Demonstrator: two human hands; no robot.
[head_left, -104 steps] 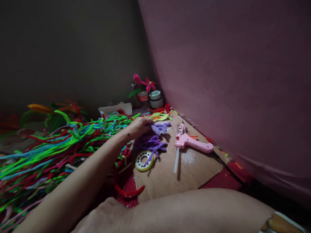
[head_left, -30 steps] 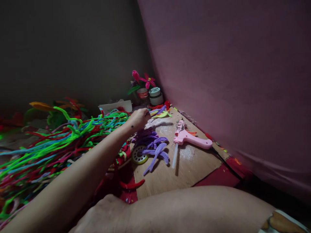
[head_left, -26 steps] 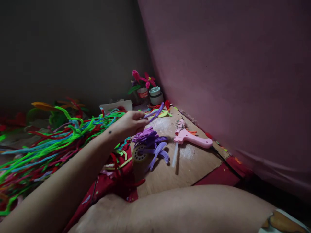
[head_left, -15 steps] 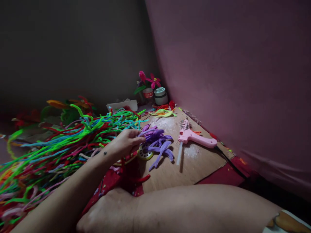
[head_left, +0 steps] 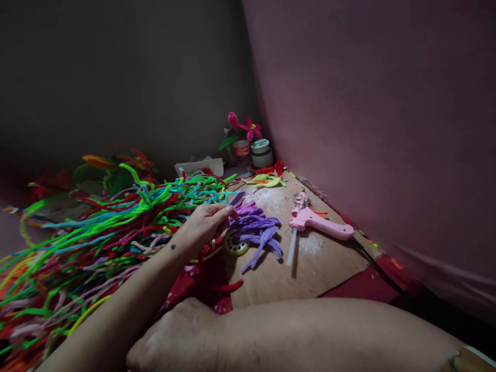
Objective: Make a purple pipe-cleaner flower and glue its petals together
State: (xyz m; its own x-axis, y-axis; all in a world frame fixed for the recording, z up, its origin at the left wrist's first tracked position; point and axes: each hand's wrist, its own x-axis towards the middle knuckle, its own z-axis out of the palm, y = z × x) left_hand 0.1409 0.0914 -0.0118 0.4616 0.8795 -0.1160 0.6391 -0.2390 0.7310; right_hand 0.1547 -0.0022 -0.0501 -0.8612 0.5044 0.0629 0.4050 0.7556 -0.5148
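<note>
My left hand (head_left: 212, 221) reaches in from the lower left, its thumb and fingers pinched at the near end of a purple pipe cleaner piece (head_left: 236, 198). Beside the fingertips lies a small pile of purple and lilac pipe cleaner pieces (head_left: 261, 227) on a wooden board (head_left: 271, 287). A round yellow-rimmed spool with holes (head_left: 235, 243) sits partly under the pile. My right hand (head_left: 174, 333) is bent at the wrist, low in front of me, with the forearm stretching across from the right; its fingers are hidden.
A pink glue gun (head_left: 323, 226) with a clear stick rests on the board, its cord running right. Many coloured pipe cleaners (head_left: 116, 222) heap at left. Behind stand a lidded jar (head_left: 262, 153) and pink fuzzy flowers (head_left: 251, 128) in a cup. A pink wall (head_left: 368, 129) rises at right.
The view has shifted slightly, so everything sits a little further right. My left fingers have drawn together, and a purple piece now sticks up behind them. My right hand stays low in front.
</note>
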